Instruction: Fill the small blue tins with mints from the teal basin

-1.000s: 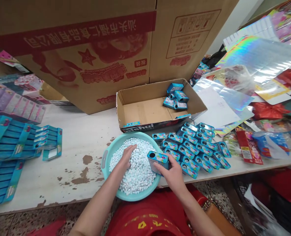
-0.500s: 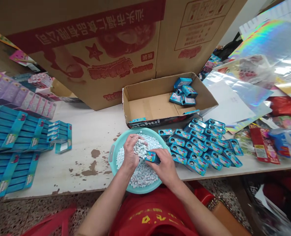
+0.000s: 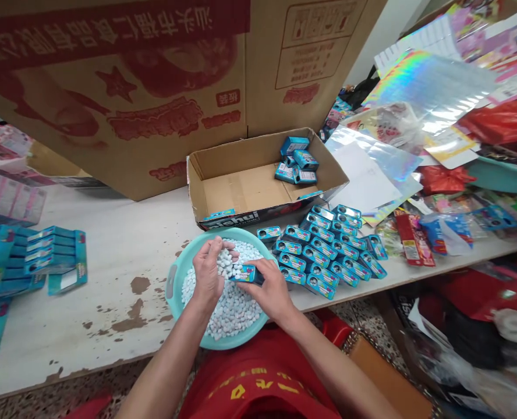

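A turquoise basin (image 3: 170, 284) full of small pale candies (image 3: 230, 314) stands at the table's front edge. Over it, my left hand (image 3: 208, 270) is cupped around a heap of the candies, fingers curled. My right hand (image 3: 269, 291) grips a small blue candy box (image 3: 246, 273) between thumb and fingers, its end up against the candies in the left palm. Whether candies are passing into the box is too small to tell. Right of the basin, several matching blue boxes (image 3: 315, 254) stand upright in close rows, with round holes in their tops.
Behind the basin lies an open cardboard tray (image 3: 236, 186) holding a few blue boxes (image 3: 301, 160). A large printed carton (image 3: 162, 105) rises behind it. Stacked blue packs (image 3: 55, 256) are at the left, plastic packaging (image 3: 448, 230) at the right.
The view has swung to the right, so everything appears further left. Both hands stay over the basin, the left still holding candies and the right still gripping the box.
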Motion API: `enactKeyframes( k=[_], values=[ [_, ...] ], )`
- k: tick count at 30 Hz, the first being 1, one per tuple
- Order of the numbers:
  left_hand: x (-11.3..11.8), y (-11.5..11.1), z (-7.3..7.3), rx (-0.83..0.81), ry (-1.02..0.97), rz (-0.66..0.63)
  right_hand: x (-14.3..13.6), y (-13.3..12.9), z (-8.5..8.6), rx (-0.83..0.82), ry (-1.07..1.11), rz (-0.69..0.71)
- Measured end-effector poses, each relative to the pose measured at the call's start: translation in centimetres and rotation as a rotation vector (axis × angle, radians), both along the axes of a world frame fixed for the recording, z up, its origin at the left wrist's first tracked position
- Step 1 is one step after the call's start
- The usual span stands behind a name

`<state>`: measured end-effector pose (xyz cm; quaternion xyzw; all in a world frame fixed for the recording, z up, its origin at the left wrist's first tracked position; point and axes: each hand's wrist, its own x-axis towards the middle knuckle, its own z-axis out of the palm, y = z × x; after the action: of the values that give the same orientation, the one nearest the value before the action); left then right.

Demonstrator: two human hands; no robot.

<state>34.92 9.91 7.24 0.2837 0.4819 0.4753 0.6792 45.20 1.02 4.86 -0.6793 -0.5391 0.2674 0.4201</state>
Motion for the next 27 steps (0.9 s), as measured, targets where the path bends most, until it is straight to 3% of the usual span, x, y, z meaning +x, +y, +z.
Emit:
enactKeyframes(
  k=[12,27],
  values=[
    [0.4,-0.02,0.08,0.121,0.043,-0.05,0.1,0.08,0.02,-0.018,0.087,-0.024],
    [0.85,-0.29,0.61,0.094,0.02,-0.07,0.49,-0.05,0.16,0.001,0.061,-0.03]
  ],
)
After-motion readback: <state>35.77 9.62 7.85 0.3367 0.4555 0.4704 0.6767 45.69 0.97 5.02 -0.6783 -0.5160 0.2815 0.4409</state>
